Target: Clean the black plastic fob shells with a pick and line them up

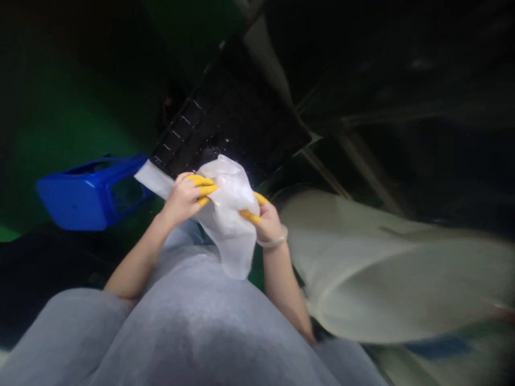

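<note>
Green floor [60, 123] under a blue stool [74, 201], black tray [261, 120] ahead, pale tub [338, 230] rightward; left hand [181, 199] and right hand [269, 222] grip a white bag [233, 195].

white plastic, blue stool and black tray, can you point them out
White plastic [233, 209]: head view, on its crumpled middle.
Blue stool [78, 201]: head view, on its flat seat.
Black tray [265, 115]: head view, on its dark surface.
</note>
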### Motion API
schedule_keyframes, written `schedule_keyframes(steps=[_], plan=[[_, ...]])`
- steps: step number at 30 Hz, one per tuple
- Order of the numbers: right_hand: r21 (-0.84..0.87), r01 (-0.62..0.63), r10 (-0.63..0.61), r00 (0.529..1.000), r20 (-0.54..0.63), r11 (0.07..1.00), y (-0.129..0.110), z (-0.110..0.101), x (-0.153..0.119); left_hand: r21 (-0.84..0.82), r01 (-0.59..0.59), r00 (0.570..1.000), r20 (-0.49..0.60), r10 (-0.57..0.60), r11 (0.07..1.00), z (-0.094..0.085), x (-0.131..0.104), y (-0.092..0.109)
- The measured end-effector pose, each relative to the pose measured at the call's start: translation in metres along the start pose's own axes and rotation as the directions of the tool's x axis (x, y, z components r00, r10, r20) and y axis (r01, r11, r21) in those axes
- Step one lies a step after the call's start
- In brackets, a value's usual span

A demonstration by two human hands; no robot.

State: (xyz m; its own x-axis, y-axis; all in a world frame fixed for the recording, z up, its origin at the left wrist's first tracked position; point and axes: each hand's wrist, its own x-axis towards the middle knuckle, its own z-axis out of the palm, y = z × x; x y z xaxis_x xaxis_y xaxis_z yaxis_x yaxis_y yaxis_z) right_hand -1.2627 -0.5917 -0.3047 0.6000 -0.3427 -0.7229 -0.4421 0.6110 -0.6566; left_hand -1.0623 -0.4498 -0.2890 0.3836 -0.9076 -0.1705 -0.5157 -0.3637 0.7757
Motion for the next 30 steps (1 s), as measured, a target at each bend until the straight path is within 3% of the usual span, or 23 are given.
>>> schedule_keyframes(steps=[2,4,9,13,15,17,19,20,21,23,24,26,28,30], plan=[[-0.105,0.036,-0.054,0.982,-0.179,0.994,-0.001,-0.003,0.003,-0.172,0.038,0.999,-0.018,-0.041,0.984,-0.011,-0.001,-0.002],[-0.193,0.080,-0.135,0.946,-0.294,0.978,0.001,-0.002,0.004,-0.317,0.098,0.993,-0.037,-0.116,0.943,-0.011,-0.005,0.003],[-0.224,0.137,-0.219,0.891,-0.399,0.965,0.009,0.012,0.007,-0.428,0.269,0.963,0.143,-0.229,0.863,0.022,-0.014,0.018],[-0.205,0.063,-0.165,0.832,-0.530,0.977,0.010,-0.002,0.020,-0.465,0.396,0.899,0.023,-0.437,0.792,0.013,-0.010,-0.011],[-0.114,0.039,-0.100,0.790,-0.605,0.993,0.008,-0.013,0.028,-0.427,0.415,0.857,-0.113,-0.503,0.803,0.001,-0.012,-0.028],[0.002,0.049,-0.035,0.737,-0.674,0.999,0.006,-0.018,0.033,-0.300,0.372,0.844,-0.285,-0.455,0.878,-0.004,-0.020,-0.035],[0.087,0.068,0.011,0.720,-0.693,0.994,0.006,-0.014,0.034,-0.061,0.232,0.914,-0.327,-0.239,0.971,0.004,-0.034,-0.030],[0.114,0.067,0.028,0.737,-0.675,0.991,0.006,-0.009,0.034,0.075,0.099,0.964,-0.253,-0.077,0.992,0.011,-0.042,-0.025],[0.137,0.058,0.044,0.766,-0.641,0.989,0.006,-0.004,0.033,0.192,-0.073,0.985,-0.139,0.101,0.979,0.021,-0.048,-0.020],[0.165,0.017,0.076,0.837,-0.541,0.986,0.007,0.006,0.031,0.341,-0.367,0.926,0.047,0.374,0.865,0.039,-0.054,-0.014],[0.166,-0.003,0.085,0.867,-0.491,0.986,0.007,0.009,0.029,0.391,-0.431,0.896,0.080,0.436,0.814,0.045,-0.052,-0.015],[0.144,-0.013,0.075,0.899,-0.432,0.989,0.005,0.012,0.027,0.453,-0.372,0.912,0.014,0.411,0.810,0.050,-0.041,-0.025],[0.084,0.024,0.015,0.902,-0.430,0.996,0.003,0.008,0.027,0.416,-0.180,0.953,-0.151,0.263,0.892,0.041,-0.024,-0.043],[0.000,0.075,-0.067,0.883,-0.464,0.997,0.000,-0.002,0.028,0.285,-0.002,0.953,-0.290,0.088,0.958,0.022,-0.009,-0.061]])
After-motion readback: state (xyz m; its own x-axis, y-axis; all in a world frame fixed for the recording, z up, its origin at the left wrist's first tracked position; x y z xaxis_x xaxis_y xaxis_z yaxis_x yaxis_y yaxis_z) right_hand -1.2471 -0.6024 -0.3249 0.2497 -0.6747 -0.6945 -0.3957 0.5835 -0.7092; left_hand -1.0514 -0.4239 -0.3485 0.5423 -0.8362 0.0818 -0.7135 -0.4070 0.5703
